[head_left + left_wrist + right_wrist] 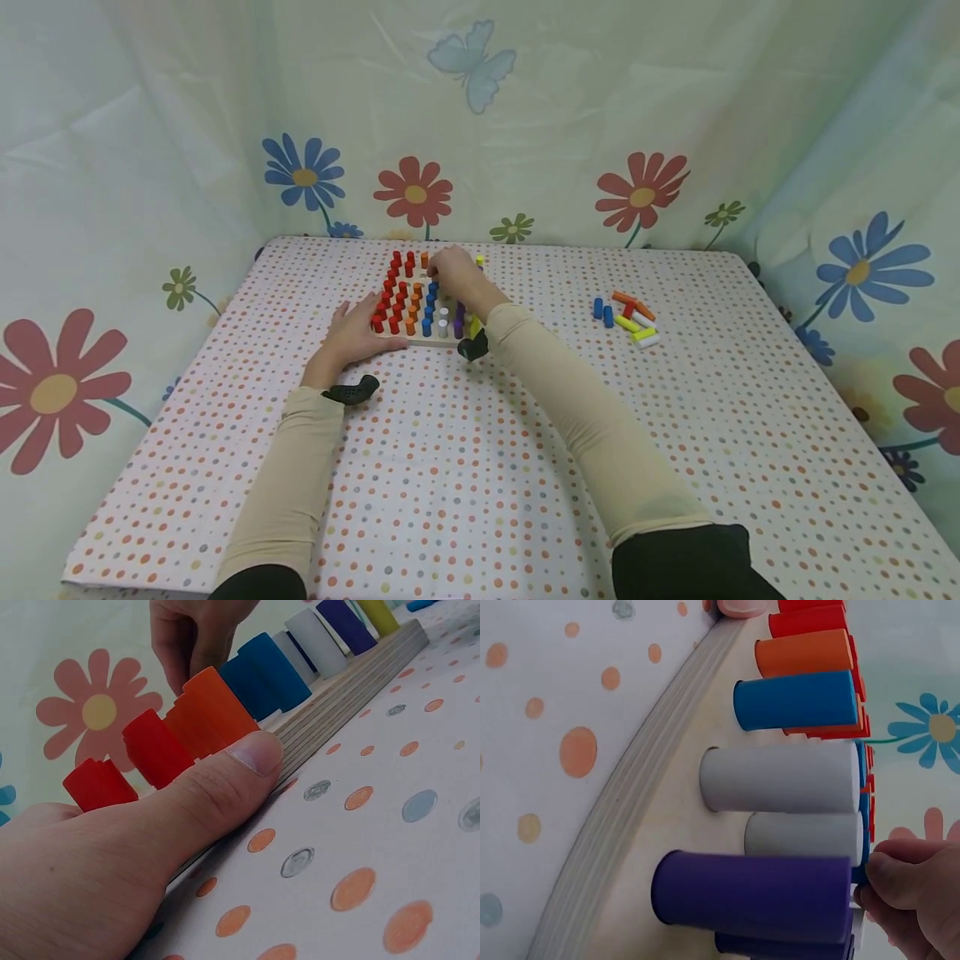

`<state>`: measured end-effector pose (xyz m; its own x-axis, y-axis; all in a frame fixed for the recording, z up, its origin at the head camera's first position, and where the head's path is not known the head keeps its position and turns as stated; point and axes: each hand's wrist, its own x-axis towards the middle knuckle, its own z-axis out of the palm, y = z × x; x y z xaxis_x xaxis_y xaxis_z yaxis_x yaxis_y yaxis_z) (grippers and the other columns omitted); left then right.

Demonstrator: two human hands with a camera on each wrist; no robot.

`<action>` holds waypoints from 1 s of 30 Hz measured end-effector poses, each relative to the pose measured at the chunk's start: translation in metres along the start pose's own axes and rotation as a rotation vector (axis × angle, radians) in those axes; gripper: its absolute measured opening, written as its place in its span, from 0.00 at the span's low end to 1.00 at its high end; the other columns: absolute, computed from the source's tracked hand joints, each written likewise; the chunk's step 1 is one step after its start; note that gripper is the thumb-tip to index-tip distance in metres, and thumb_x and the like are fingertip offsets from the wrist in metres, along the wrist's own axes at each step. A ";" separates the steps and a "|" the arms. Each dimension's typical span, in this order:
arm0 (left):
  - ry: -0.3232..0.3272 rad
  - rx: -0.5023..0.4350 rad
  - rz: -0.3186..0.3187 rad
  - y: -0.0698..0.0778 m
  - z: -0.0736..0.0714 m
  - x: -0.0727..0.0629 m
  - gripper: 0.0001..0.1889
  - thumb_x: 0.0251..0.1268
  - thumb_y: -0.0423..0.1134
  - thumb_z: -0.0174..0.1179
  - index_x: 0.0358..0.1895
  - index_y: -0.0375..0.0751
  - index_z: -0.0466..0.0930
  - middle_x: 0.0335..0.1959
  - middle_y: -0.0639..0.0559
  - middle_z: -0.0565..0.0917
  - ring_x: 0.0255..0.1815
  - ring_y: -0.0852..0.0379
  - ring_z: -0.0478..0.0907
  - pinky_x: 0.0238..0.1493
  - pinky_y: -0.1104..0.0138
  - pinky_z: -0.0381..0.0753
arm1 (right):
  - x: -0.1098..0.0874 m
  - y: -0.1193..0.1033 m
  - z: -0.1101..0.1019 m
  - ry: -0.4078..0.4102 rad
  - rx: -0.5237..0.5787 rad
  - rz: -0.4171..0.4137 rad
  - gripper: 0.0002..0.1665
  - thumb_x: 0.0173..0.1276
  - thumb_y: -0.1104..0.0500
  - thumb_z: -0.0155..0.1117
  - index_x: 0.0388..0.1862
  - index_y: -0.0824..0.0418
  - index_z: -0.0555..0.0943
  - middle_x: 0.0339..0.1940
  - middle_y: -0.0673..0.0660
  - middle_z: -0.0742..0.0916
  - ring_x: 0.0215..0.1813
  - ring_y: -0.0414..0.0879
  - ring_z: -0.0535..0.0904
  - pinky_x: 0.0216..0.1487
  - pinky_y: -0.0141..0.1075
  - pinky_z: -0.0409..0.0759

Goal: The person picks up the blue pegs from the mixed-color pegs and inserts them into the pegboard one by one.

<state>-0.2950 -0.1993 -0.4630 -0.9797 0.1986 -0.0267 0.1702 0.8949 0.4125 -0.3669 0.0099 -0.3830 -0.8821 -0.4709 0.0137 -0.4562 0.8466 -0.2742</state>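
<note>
A wooden pegboard (427, 340) stands near the back of the table with rows of red, orange, blue, white and purple pegs. My left hand (354, 332) lies around its front left corner, the thumb (217, 784) stretched along the front edge and the other fingers along the left side. Over the back part of the board reaches my right hand (456, 271), its thumb and finger pinched together. At those fingertips a blue peg (859, 874) shows, mostly hidden by the fingers. A purple peg (754, 896) and a white peg (780, 778) stand nearer the camera in the right wrist view.
Loose pegs lie in a group to the right of the board, among them a blue peg (608, 317), an orange peg (624, 297) and a yellow peg (626, 322). A dotted cloth (420, 492) covers the table, and a flowered curtain (555, 108) hangs behind it.
</note>
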 end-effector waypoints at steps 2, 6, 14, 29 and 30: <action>0.004 -0.004 0.003 0.001 -0.001 0.000 0.67 0.35 0.84 0.53 0.75 0.39 0.48 0.76 0.42 0.53 0.77 0.45 0.49 0.75 0.46 0.32 | 0.001 -0.002 -0.002 -0.012 -0.047 -0.014 0.11 0.69 0.65 0.57 0.45 0.60 0.84 0.44 0.55 0.85 0.48 0.46 0.77 0.57 0.36 0.76; 0.003 -0.002 0.010 0.003 -0.002 0.001 0.67 0.36 0.84 0.53 0.75 0.39 0.49 0.76 0.42 0.53 0.77 0.45 0.49 0.75 0.45 0.32 | 0.002 -0.004 -0.003 -0.015 -0.111 -0.024 0.12 0.67 0.69 0.58 0.46 0.61 0.84 0.45 0.56 0.85 0.50 0.47 0.78 0.58 0.36 0.77; -0.003 -0.006 0.009 0.008 -0.004 0.003 0.67 0.36 0.84 0.53 0.75 0.39 0.49 0.76 0.42 0.53 0.77 0.45 0.48 0.75 0.46 0.30 | -0.002 -0.004 -0.001 0.015 -0.168 -0.001 0.11 0.65 0.66 0.62 0.46 0.60 0.84 0.45 0.55 0.85 0.48 0.46 0.79 0.55 0.34 0.79; 0.002 -0.035 0.011 0.001 -0.001 -0.001 0.68 0.34 0.83 0.55 0.75 0.40 0.48 0.76 0.41 0.54 0.77 0.44 0.49 0.75 0.44 0.31 | -0.009 -0.006 -0.006 -0.108 -0.192 -0.061 0.18 0.67 0.66 0.60 0.56 0.58 0.82 0.55 0.55 0.84 0.58 0.48 0.77 0.65 0.38 0.73; 0.001 -0.036 0.006 0.000 0.000 -0.003 0.68 0.33 0.84 0.55 0.76 0.40 0.48 0.76 0.41 0.54 0.77 0.44 0.49 0.75 0.45 0.31 | -0.011 -0.006 -0.006 -0.121 -0.187 -0.063 0.19 0.68 0.66 0.59 0.57 0.58 0.81 0.55 0.55 0.84 0.58 0.47 0.78 0.64 0.38 0.74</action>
<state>-0.2923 -0.1997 -0.4633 -0.9788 0.2037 -0.0227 0.1725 0.8785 0.4455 -0.3555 0.0113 -0.3757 -0.8356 -0.5413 -0.0934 -0.5339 0.8404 -0.0934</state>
